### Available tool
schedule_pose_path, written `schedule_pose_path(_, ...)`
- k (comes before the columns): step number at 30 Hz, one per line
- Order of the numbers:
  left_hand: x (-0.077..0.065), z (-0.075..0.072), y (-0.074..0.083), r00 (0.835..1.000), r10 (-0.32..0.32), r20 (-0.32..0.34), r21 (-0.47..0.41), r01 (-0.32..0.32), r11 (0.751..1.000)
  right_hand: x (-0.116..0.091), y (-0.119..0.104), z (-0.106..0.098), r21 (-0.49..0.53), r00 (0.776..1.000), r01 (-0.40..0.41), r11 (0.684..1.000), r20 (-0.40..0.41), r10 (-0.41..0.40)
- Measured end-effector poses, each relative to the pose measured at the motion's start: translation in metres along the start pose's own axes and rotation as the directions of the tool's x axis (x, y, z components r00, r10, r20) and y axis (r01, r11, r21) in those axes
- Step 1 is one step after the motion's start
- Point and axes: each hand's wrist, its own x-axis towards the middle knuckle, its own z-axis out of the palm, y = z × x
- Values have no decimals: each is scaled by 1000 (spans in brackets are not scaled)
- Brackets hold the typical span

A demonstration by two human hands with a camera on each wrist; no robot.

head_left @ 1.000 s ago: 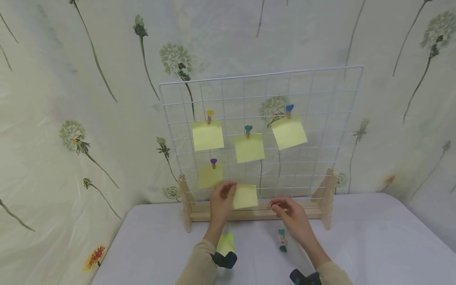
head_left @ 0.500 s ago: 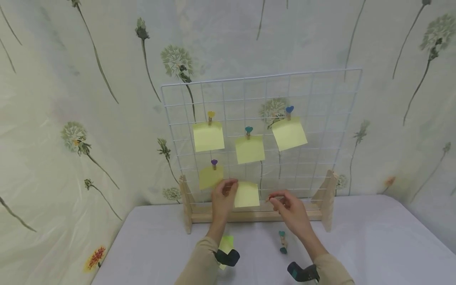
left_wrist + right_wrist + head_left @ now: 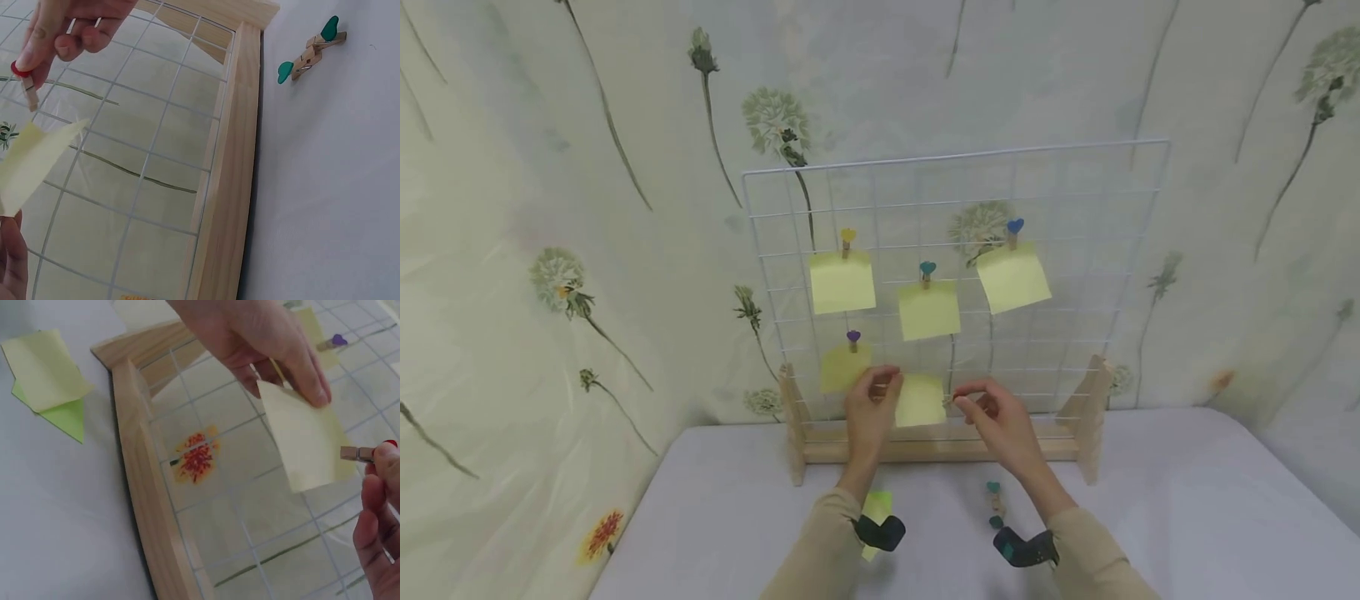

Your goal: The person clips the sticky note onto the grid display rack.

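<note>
My left hand (image 3: 871, 412) pinches a yellow sticky note (image 3: 921, 400) by its left edge, holding it against the lower part of a white wire grid (image 3: 244, 512). My right hand (image 3: 1002, 421) pinches a small wooden clothespin (image 3: 357, 454) with a red top, its tip close to the note's right edge. In the left wrist view the same clothespin (image 3: 26, 87) points down toward the note's corner. Above and left, a purple heart clothespin (image 3: 853, 337) holds another note (image 3: 844, 369) on the grid.
Higher on the grid hang notes under yellow (image 3: 847, 236), teal (image 3: 927, 268) and blue (image 3: 1015, 227) heart clothespins. A wooden stand (image 3: 940, 452) bears the grid. On the white table (image 3: 722, 517) lie two green-heart clothespins (image 3: 306, 59) and loose sticky notes (image 3: 47, 375).
My right hand has moved left and slightly up with the clothespin, bringing it to the note's right edge. My left hand has raised the note slightly.
</note>
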Motion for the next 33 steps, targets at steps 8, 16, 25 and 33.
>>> schedule_pose_path(8, -1, 3, 4, 999, 33, -38, 18, -32, 999, 12, -7, 1, 13, 997, 76, 997, 2, -76)
schedule_pose_path(16, -1, 4, 3, 999, 7, -49, 29, -5, 1000, 22, -15, 4, 4, 997, 74, 997, -17, -74)
schedule_pose_path(25, -1, 5, 5, 998, 18, -52, 5, -18, 1000, 27, -36, 6, 65, 999, 22, 998, 23, -24)
schedule_pose_path(33, 1, 6, 8, 997, 45, -60, 17, -44, 999, 37, -20, 9, 33, 1000, 28, 999, 11, -28)
